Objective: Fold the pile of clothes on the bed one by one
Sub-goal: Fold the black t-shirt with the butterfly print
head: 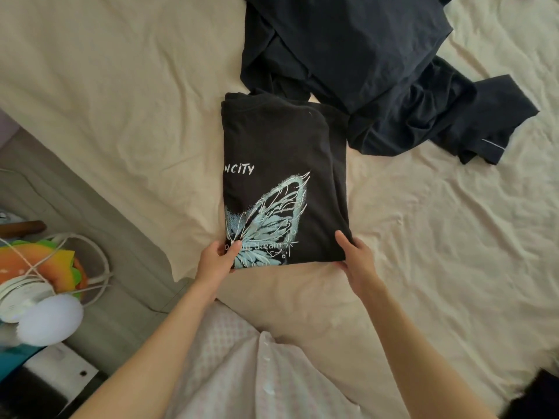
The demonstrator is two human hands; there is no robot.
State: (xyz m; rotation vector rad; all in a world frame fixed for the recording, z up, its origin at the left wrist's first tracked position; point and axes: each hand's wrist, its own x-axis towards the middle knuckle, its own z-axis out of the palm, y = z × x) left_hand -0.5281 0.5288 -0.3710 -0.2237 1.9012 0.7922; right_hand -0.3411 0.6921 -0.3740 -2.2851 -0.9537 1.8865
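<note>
Black cotton butterfly-print T-shirt (284, 176) looks nearly folded, its near edge pinched by left hand (216, 261) & right hand (358, 258) fingers; crumpled navy garment (378, 71) beyond fingertips, on cream-sheeted bed (453, 222), still unfolded.

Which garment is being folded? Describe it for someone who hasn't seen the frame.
On the cream bed sheet, mid-frame, lies a black T-shirt folded to a rectangle, both hands at its near edge. Unlike the crumpled navy garment behind it, it bears a pale blue butterfly print.

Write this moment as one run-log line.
hands: left, right grip near edge | black butterfly shirt: partly folded | navy clothes: unfolded
</note>
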